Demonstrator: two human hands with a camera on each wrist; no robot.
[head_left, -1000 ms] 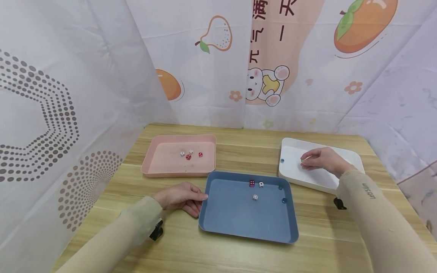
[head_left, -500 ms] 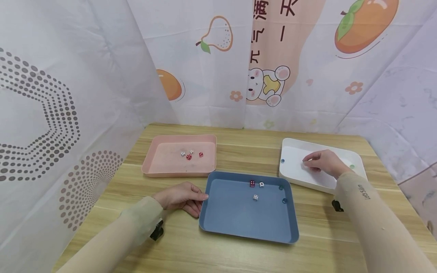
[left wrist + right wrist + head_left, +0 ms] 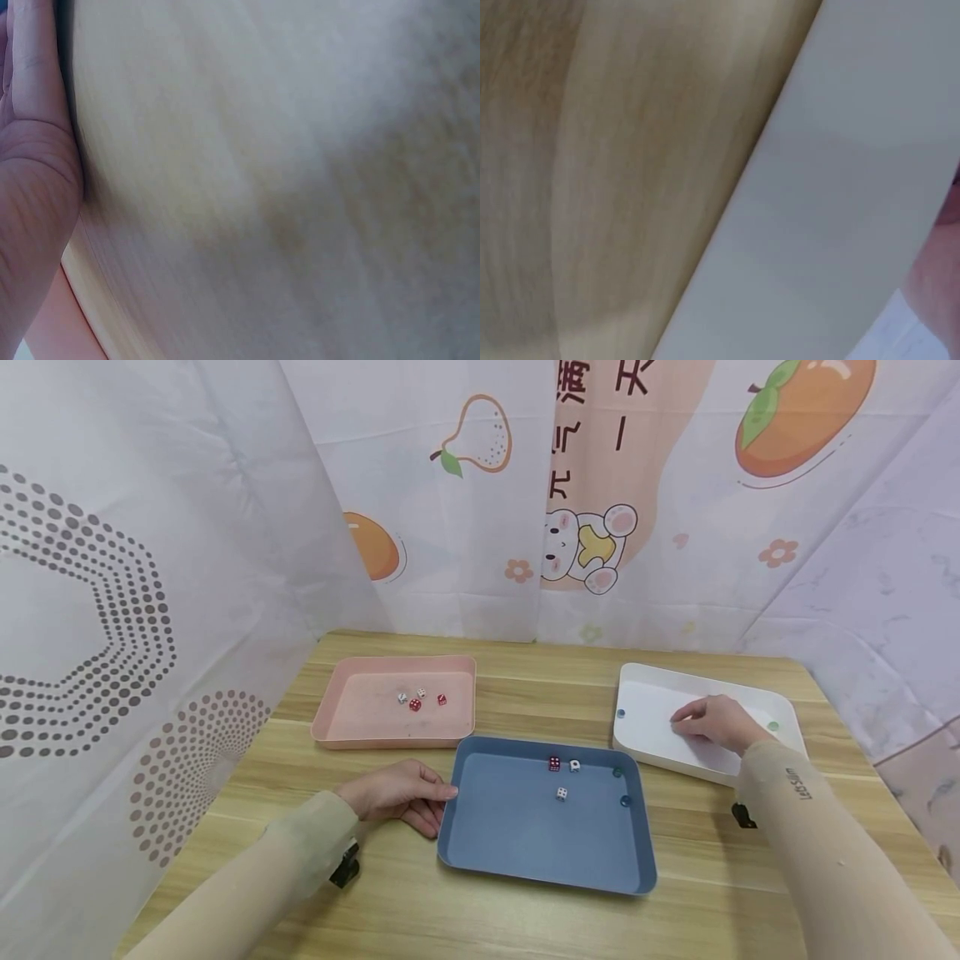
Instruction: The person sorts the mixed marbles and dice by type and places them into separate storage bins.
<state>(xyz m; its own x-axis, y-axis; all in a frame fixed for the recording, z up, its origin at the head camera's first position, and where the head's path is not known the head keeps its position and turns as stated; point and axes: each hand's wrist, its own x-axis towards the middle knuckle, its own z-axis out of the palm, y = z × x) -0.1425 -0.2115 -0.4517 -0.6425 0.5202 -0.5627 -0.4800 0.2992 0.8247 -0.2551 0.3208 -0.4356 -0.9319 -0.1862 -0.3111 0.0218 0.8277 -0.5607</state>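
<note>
The table [image 3: 397, 902] has a wood-grain surface, smooth with a soft satin sheen. The blue tray [image 3: 540, 839] looks like smooth moulded plastic with a matt finish; the pink tray [image 3: 363, 702] and the white tray [image 3: 648, 693] appear to be plastic too, smooth and low in gloss. The dice [image 3: 554, 764] look like hard, shiny plastic, and the blue-green beads [image 3: 626, 801] look glassy and translucent. The hanging sheets [image 3: 450, 602] are thin, creased and softly lustrous, whether cloth or plastic is unclear. The sleeves [image 3: 825, 835] are smooth, matt, close-fitting cloth.
</note>
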